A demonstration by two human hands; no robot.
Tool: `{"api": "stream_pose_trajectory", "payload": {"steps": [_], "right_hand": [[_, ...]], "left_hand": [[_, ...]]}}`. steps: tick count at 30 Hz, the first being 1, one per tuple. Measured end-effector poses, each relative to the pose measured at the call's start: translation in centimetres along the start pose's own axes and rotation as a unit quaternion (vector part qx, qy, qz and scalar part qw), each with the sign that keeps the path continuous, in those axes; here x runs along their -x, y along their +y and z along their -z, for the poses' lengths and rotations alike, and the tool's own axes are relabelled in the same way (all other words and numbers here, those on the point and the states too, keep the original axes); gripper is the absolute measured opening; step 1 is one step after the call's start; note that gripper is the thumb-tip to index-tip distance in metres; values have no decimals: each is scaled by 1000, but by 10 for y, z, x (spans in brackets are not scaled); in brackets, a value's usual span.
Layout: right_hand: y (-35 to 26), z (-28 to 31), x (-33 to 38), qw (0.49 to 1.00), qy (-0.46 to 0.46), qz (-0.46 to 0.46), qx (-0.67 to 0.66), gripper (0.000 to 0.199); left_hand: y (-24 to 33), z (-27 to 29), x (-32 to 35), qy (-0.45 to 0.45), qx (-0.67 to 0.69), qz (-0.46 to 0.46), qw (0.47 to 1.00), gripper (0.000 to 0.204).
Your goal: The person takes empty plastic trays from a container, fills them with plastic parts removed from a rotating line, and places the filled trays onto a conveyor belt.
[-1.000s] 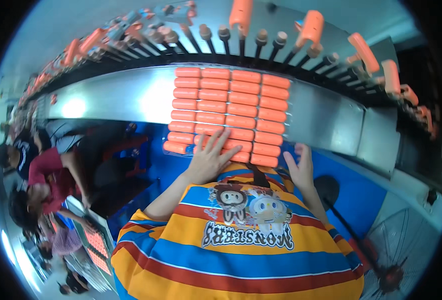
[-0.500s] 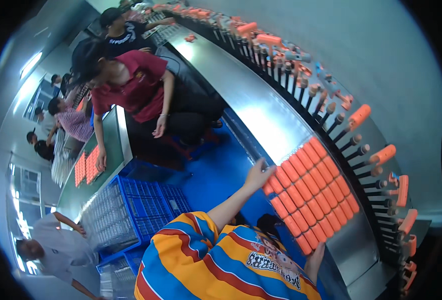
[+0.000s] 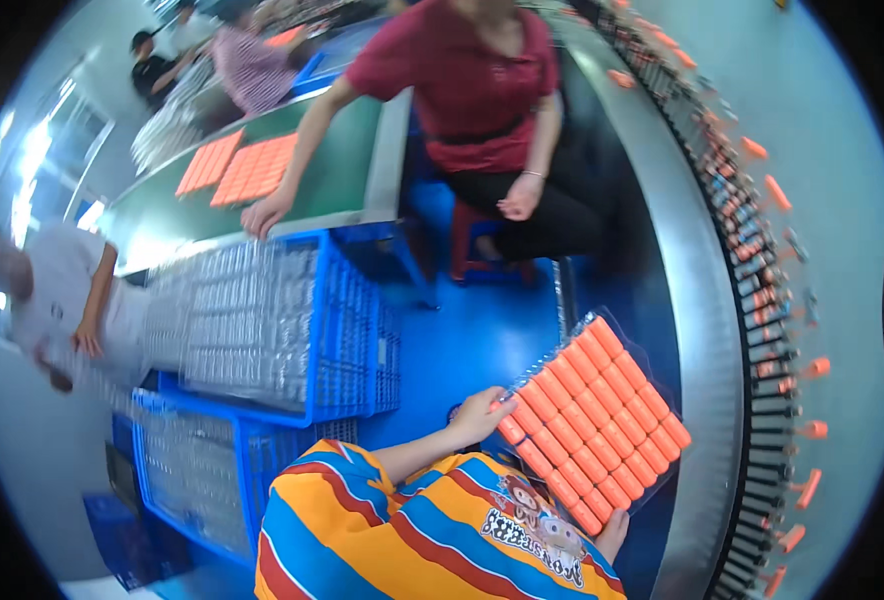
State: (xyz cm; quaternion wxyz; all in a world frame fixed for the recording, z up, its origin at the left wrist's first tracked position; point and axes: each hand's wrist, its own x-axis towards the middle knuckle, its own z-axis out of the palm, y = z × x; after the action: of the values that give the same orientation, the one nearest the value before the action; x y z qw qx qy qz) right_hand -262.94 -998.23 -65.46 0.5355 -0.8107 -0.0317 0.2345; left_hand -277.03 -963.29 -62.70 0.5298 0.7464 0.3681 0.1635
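Blue floor spreads under us, with a curved steel rail along its right side. We hold a clear tray of orange tubes just left of that rail, tilted and off the floor. Our left hand grips the tray's near-left corner, fingers curled over the edge and thumb below, forearm bare and reaching up from our striped shirt. Our right hand sits at the tray's lower end, mostly hidden behind the shirt; we cannot tell how its fingers close. Pegs with orange tubes line the rail's far side. Well left of the rail stand blue crates of clear trays, and beyond them a seated person in red leans a hand on a green table.
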Motion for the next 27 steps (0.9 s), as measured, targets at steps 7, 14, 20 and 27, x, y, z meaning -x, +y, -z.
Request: {"api": "stream_pose_trajectory", "payload": {"steps": [7,14,20,27], "right_hand": [[-186,-105,35,981,-166,101,-9,39],[-310,-176,44,956,-290,34,24,37],[-397,-252,35,950,-293,-100,34,45],[-428,-449,-8,954,-278,-112,-10,42]], "left_hand": [[33,172,106,239,79,32,967,33],[86,270,136,317,83,93,940,35],[76,353,43,302,82,180,933,35],[-36,506,-139,202,187,284,919,45]]}}
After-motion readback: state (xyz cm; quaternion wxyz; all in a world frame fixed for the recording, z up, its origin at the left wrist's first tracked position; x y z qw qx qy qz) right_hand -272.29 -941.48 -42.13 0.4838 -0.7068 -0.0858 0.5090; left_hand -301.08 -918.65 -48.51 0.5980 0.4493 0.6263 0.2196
